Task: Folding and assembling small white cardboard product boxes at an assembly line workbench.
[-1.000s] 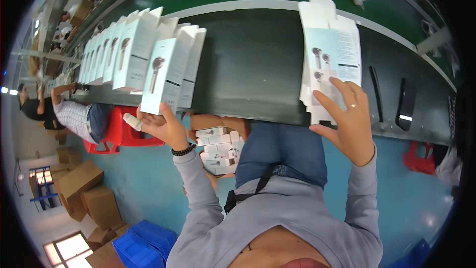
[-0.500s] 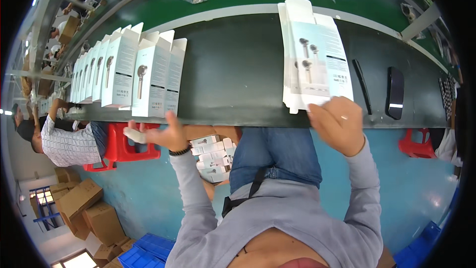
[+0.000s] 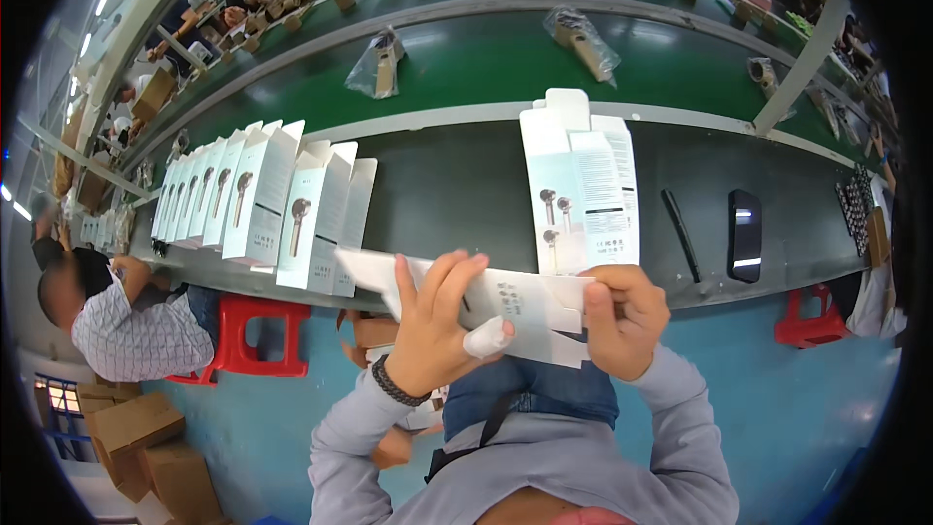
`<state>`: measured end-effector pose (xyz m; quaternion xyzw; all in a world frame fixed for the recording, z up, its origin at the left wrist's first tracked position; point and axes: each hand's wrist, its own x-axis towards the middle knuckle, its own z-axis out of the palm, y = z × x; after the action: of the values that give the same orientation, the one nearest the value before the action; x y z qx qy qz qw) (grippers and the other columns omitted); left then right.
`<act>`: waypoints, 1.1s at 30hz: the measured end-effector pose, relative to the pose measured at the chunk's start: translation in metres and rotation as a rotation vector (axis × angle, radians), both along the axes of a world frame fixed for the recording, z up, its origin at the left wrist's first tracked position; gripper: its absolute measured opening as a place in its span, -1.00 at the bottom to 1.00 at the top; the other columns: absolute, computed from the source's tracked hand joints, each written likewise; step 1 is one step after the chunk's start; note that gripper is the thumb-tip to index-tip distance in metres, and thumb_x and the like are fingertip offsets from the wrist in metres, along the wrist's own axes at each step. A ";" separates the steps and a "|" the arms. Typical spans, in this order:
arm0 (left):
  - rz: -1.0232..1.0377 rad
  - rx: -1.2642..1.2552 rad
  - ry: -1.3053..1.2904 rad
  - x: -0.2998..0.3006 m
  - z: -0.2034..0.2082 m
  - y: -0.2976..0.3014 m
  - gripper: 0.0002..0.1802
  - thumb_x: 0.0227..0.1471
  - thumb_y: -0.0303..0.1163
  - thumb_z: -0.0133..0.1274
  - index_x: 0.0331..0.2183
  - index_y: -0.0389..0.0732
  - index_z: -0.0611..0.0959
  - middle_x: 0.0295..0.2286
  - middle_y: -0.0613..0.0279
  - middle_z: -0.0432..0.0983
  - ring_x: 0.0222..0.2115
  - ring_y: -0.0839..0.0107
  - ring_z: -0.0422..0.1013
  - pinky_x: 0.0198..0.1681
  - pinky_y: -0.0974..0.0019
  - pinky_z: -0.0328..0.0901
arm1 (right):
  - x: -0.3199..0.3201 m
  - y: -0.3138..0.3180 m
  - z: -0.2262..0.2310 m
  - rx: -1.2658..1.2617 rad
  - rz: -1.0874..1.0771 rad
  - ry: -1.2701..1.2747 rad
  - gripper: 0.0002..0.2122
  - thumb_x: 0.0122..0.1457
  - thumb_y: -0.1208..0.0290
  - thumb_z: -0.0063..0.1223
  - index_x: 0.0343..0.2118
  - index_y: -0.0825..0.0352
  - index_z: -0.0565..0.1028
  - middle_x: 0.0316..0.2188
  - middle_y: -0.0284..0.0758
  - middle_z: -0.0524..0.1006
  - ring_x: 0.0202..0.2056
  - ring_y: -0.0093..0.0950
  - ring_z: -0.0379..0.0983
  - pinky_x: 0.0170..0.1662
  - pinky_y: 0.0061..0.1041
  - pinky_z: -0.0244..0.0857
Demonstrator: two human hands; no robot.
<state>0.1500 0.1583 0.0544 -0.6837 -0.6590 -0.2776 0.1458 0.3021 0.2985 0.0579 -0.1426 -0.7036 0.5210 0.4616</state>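
A thin white printed carton (image 3: 533, 319) is held sideways between my hands, over my lap at the table's near edge. My left hand (image 3: 432, 331) wraps round its left part, with white tape on one finger. At the other end, my right hand (image 3: 627, 319) pinches the end flaps between thumb and fingers. Just beyond lies a stack of flattened cartons (image 3: 583, 199), printed with pictures of a small handled device. To the left, several erected cartons (image 3: 313, 224) stand upright in a row, their top flaps raised.
A black pen (image 3: 682, 236) and a dark phone (image 3: 745, 235) lie on the dark table (image 3: 442, 185), right of the stack. Bagged items (image 3: 585, 47) sit on the green conveyor beyond the rail. Red stools (image 3: 262, 338) stand below, with a seated person (image 3: 136, 326) at left.
My right hand has taken a flattened carton off the stack and brought it nearer. My left hand has moved right and now grips it too. The view has tilted up.
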 end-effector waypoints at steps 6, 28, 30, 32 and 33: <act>-0.023 -0.032 -0.216 -0.003 0.010 -0.017 -0.24 -0.46 -0.31 0.31 -0.10 0.03 0.36 -0.22 0.07 0.38 -0.28 0.09 0.37 -0.23 0.01 0.25 | -0.005 0.023 -0.002 0.440 0.052 -0.039 -0.91 0.00 0.52 0.07 -0.46 0.43 0.47 -0.64 -0.29 0.48 -0.68 -0.53 0.39 -0.61 -0.62 0.21; -0.560 0.257 -1.863 0.015 -0.041 -0.022 0.23 -0.53 -0.15 0.41 0.12 -0.28 0.05 0.07 -0.13 0.02 0.06 0.12 0.12 0.04 0.10 0.13 | -0.035 -0.053 -0.090 -0.596 0.636 -0.064 -0.53 0.05 0.32 0.10 -0.02 0.42 0.24 -0.21 -0.25 0.44 -0.20 -0.54 0.37 -0.12 -0.55 0.23; -0.085 0.110 -1.469 0.004 -0.046 -0.028 0.28 -0.58 -0.17 0.44 0.11 -0.30 0.02 0.06 -0.05 0.06 0.06 0.20 0.11 0.05 0.15 0.10 | -0.039 -0.045 -0.088 -0.473 0.470 0.037 -0.37 0.04 0.20 0.10 0.07 0.41 0.08 -0.12 -0.19 0.36 -0.08 -0.45 0.30 -0.02 -0.46 0.14; 0.164 0.123 -1.217 0.009 -0.047 -0.028 0.29 -0.54 -0.18 0.43 0.12 -0.32 -0.03 0.06 -0.05 0.05 0.03 0.20 0.15 0.02 0.17 0.13 | -0.041 -0.045 -0.083 -0.527 0.537 0.182 -0.18 -0.01 0.06 0.12 0.15 0.38 -0.12 0.05 -0.13 0.17 0.08 -0.36 0.11 0.11 -0.33 -0.06; 0.262 0.085 -1.177 0.011 -0.048 -0.028 0.29 -0.53 -0.17 0.42 0.13 -0.29 -0.05 0.07 -0.10 0.03 0.04 0.15 0.15 0.02 0.17 0.13 | -0.043 -0.052 -0.083 -0.543 0.549 0.178 -0.18 -0.01 0.06 0.12 0.15 0.38 -0.12 0.05 -0.13 0.17 0.08 -0.36 0.11 0.11 -0.33 -0.06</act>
<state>0.1607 0.1298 0.0060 -0.3221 -0.6959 -0.6152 -0.1830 0.2589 0.2470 -0.0251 -0.0205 -0.5097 0.8024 0.3098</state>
